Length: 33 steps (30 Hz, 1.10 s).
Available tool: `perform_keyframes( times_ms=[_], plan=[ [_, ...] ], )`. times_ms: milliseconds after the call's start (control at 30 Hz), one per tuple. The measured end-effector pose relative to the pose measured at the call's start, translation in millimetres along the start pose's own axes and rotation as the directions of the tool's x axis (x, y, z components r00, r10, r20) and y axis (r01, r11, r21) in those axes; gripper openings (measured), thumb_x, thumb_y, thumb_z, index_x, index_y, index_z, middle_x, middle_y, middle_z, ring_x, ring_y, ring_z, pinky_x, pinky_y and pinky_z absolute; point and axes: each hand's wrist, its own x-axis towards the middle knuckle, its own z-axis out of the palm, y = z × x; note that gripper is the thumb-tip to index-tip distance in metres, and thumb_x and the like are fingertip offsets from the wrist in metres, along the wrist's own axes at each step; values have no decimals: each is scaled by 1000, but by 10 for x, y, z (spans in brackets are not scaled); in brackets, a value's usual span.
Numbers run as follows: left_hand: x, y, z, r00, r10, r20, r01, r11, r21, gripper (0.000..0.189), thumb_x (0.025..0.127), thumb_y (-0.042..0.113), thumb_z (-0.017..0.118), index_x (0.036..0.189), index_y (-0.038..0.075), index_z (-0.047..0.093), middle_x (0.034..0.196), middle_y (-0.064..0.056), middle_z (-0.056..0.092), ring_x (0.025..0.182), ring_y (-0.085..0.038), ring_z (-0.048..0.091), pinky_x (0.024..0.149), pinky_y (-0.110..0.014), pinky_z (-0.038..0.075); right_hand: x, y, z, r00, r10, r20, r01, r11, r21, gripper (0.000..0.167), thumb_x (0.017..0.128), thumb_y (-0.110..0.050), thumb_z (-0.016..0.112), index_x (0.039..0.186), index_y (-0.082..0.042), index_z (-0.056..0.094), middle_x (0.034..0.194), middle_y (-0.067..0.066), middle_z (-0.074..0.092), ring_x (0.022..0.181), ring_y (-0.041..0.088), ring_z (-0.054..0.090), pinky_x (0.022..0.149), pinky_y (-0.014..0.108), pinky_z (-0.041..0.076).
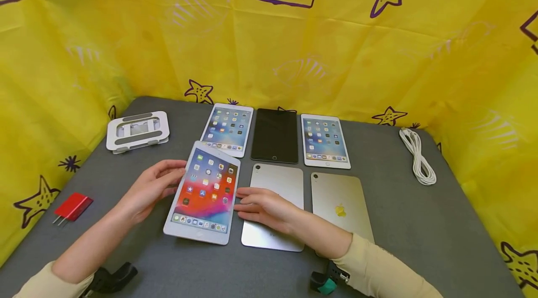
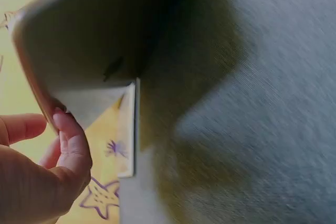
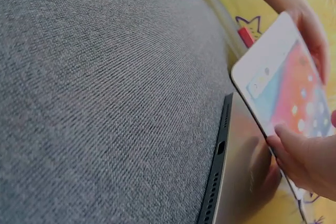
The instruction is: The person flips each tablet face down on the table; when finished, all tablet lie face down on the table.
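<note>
A white-framed tablet (image 1: pixel 206 195), its screen lit with a red and blue home page, is held tilted above the grey table. My left hand (image 1: pixel 155 186) grips its left edge; in the left wrist view the fingertips (image 2: pixel 71 129) bear on the edge and dark back. At the opposite edge is my right hand (image 1: pixel 265 207); the right wrist view shows it pinching the tablet (image 3: pixel 289 85) between thumb and fingers. Under my right hand a silver tablet (image 1: pixel 275 239) lies face down. Another face-down silver tablet (image 1: pixel 340 195) with a yellow apple logo is partly covered by my right forearm.
Along the back lie a lit white tablet (image 1: pixel 229 127), a black tablet (image 1: pixel 275 134) and another lit white tablet (image 1: pixel 325 141). A folded white stand (image 1: pixel 138 132) sits at back left, a red plug (image 1: pixel 73 207) at left, a coiled white cable (image 1: pixel 418 155) at right. Yellow cloth (image 1: pixel 269 55) borders the table.
</note>
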Motion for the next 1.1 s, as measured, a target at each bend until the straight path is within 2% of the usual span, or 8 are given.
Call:
perform_keyframes(
  times_ms=[367, 533, 633, 733, 800, 967, 1033, 1100],
  plan=[
    [-74, 263, 354, 996, 61, -65, -62, 998, -6, 52, 95, 30, 64, 134, 0, 48, 110, -3, 61, 94, -14, 61, 80, -28, 54, 45, 39, 32, 1000, 10, 11, -10, 1000, 5, 53, 97, -4, 48, 147, 4, 34, 148, 18, 39, 129, 37, 48, 107, 46, 38],
    [-34, 325, 546, 995, 77, -69, -80, 996, -35, 48, 93, 27, 68, 131, 2, 51, 111, -6, 61, 92, -14, 64, 77, -30, 55, 58, 62, 52, 997, -24, 69, 28, 998, -53, 55, 97, -3, 47, 148, 6, 30, 151, 19, 35, 129, 36, 47, 108, 45, 38],
    [-14, 333, 609, 993, 92, -69, -95, 995, -40, 48, 92, 26, 69, 130, 3, 52, 112, -7, 61, 92, -12, 65, 76, -31, 56, 63, 14, 76, 996, -65, 59, 72, 990, -123, 53, 97, -5, 48, 147, 6, 33, 151, 19, 37, 126, 34, 49, 106, 44, 40],
    [3, 326, 637, 993, 103, -58, -105, 994, -42, 48, 92, 26, 69, 130, 3, 52, 114, -8, 60, 92, -12, 65, 76, -32, 56, 59, -109, 115, 989, -150, 13, 149, 965, -217, 50, 98, -9, 50, 145, 3, 39, 148, 16, 41, 125, 33, 49, 104, 42, 42],
    [7, 317, 643, 993, 101, -56, -104, 993, -48, 48, 92, 26, 69, 131, 4, 52, 114, -9, 60, 92, -12, 65, 76, -33, 56, 58, -218, 155, 975, -222, -21, 208, 939, -273, 48, 98, -13, 52, 144, -1, 42, 146, 15, 44, 126, 34, 48, 103, 42, 44],
    [-1, 296, 664, 994, 81, -67, -85, 995, -55, 49, 92, 29, 69, 132, 4, 53, 113, -8, 60, 93, -14, 62, 78, -35, 56, 117, -454, 251, 910, -411, -47, 357, 838, -412, 48, 99, -20, 55, 142, -4, 45, 142, 12, 49, 126, 32, 50, 102, 42, 44],
    [-8, 292, 680, 995, 78, -69, -82, 995, -58, 49, 93, 29, 68, 132, 4, 53, 113, -8, 60, 94, -14, 61, 78, -35, 56, 167, -519, 282, 887, -459, -49, 388, 799, -460, 48, 99, -23, 56, 142, -5, 45, 141, 11, 51, 124, 28, 51, 102, 42, 44],
    [-12, 291, 697, 995, 79, -67, -83, 994, -65, 49, 93, 29, 68, 131, 3, 52, 114, -9, 59, 93, -14, 61, 78, -34, 56, 223, -567, 310, 875, -481, -63, 395, 781, -484, 49, 98, -25, 57, 143, -8, 46, 139, 10, 53, 122, 24, 52, 103, 41, 43]
  ],
)
